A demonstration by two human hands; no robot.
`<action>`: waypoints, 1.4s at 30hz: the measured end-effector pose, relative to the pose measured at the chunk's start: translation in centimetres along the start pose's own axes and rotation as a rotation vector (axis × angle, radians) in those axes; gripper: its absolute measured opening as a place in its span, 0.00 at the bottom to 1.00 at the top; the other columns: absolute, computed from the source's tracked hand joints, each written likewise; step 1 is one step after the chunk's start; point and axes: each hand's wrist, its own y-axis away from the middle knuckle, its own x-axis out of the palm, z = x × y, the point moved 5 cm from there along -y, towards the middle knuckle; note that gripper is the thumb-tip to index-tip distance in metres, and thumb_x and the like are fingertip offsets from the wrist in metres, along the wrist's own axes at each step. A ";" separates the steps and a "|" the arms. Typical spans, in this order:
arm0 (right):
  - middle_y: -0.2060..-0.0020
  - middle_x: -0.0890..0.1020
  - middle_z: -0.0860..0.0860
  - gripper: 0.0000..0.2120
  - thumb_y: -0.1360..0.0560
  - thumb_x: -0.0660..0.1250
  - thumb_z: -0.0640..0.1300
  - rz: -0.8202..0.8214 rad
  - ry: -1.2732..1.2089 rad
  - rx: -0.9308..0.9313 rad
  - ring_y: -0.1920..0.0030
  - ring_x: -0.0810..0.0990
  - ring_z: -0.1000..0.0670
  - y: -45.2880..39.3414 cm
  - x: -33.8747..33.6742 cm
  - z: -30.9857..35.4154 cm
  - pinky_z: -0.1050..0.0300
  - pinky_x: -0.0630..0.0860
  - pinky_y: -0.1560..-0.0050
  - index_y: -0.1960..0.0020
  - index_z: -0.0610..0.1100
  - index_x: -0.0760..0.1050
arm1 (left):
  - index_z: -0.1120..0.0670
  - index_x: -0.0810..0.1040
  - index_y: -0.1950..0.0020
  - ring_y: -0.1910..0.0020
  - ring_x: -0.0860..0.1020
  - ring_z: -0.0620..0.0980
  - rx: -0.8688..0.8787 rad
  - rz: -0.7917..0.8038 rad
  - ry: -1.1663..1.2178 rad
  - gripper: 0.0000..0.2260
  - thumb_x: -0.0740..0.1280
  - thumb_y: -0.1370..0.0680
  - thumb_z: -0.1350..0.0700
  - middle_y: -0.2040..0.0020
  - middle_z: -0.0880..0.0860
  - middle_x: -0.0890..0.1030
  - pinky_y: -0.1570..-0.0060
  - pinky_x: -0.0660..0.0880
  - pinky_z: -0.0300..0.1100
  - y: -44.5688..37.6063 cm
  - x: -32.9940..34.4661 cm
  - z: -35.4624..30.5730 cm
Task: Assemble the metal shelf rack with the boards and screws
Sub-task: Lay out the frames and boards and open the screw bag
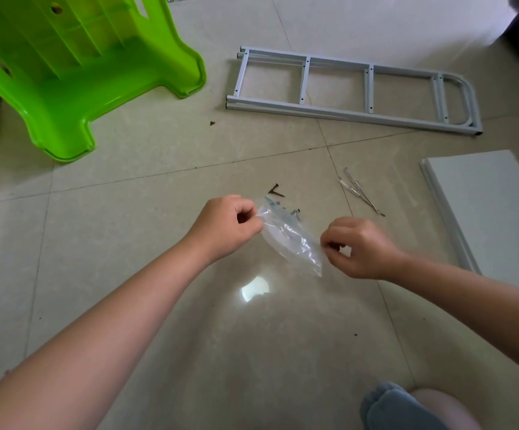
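Two hands hold a clear plastic bag of screws above a pale tiled floor strewn with shelf rack parts.

Largest is the bright green plastic stool (75, 69), standing at the floor's far left corner. The grey-white metal ladder-shaped side frame (354, 90) lies flat toward the far edge, right of the stool. The flat white board (494, 212) lies at the floor's right edge. The small clear plastic bag (292, 235) hangs between the hands: the left hand (230, 225) has its grip pinched on the bag's upper corner, and the right hand (360, 246) pinches its lower edge. Thin silvery metal tools (360, 192) lie between bag and board. Dark loose screws (276, 191) lie just beyond the bag.
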 end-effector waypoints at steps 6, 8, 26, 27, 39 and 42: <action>0.77 0.71 0.47 0.08 0.35 0.59 0.35 0.136 0.146 -0.150 0.77 0.69 0.46 1.3 3.2 1.2 0.63 0.67 0.77 0.72 0.38 0.71 | 0.61 0.73 0.69 0.64 0.71 0.46 0.315 0.015 -0.128 0.13 0.57 0.32 0.53 0.68 0.53 0.76 0.66 0.68 0.36 1.3 0.5 0.2; 0.77 0.71 0.47 0.09 0.35 0.57 0.37 0.146 0.183 -0.118 0.77 0.69 0.46 1.5 4.2 0.5 0.65 0.64 0.77 0.73 0.39 0.70 | 0.61 0.73 0.69 0.65 0.70 0.49 0.331 0.018 -0.202 0.13 0.56 0.32 0.54 0.68 0.56 0.77 0.66 0.69 0.42 1.3 1.0 1.0; 0.76 0.76 0.48 0.08 0.33 0.59 0.38 0.212 0.123 0.098 0.76 0.74 0.47 2.2 5.2 -1.8 0.65 0.69 0.78 0.68 0.39 0.75 | 0.61 0.71 0.70 0.70 0.69 0.50 0.307 -0.011 -0.223 0.15 0.53 0.34 0.52 0.70 0.56 0.74 0.70 0.70 0.44 1.3 2.4 1.2; 0.72 0.78 0.47 0.06 0.33 0.62 0.36 0.231 0.101 0.150 0.73 0.77 0.46 2.2 5.4 -2.3 0.63 0.71 0.74 0.65 0.38 0.77 | 0.59 0.70 0.71 0.69 0.68 0.48 0.288 -0.027 -0.182 0.13 0.54 0.34 0.51 0.71 0.54 0.73 0.69 0.68 0.38 1.3 2.2 1.6; 0.45 0.78 0.43 0.15 0.26 0.63 0.37 0.201 -0.151 0.891 0.45 0.76 0.46 -0.1 5.7 -9.0 0.62 0.68 0.51 0.39 0.38 0.73 | 0.54 0.63 0.71 0.72 0.68 0.35 0.235 -0.137 -0.091 0.07 0.58 0.34 0.57 0.67 0.47 0.73 0.67 0.64 0.22 2.0 1.9 1.5; 0.44 0.79 0.43 0.15 0.26 0.63 0.36 0.214 -0.170 0.910 0.47 0.75 0.47 0.1 6.2 -9.1 0.65 0.66 0.55 0.40 0.38 0.75 | 0.56 0.64 0.74 0.69 0.72 0.35 -0.003 -0.165 0.082 0.15 0.64 0.29 0.64 0.72 0.48 0.70 0.67 0.65 0.26 1.5 1.5 2.6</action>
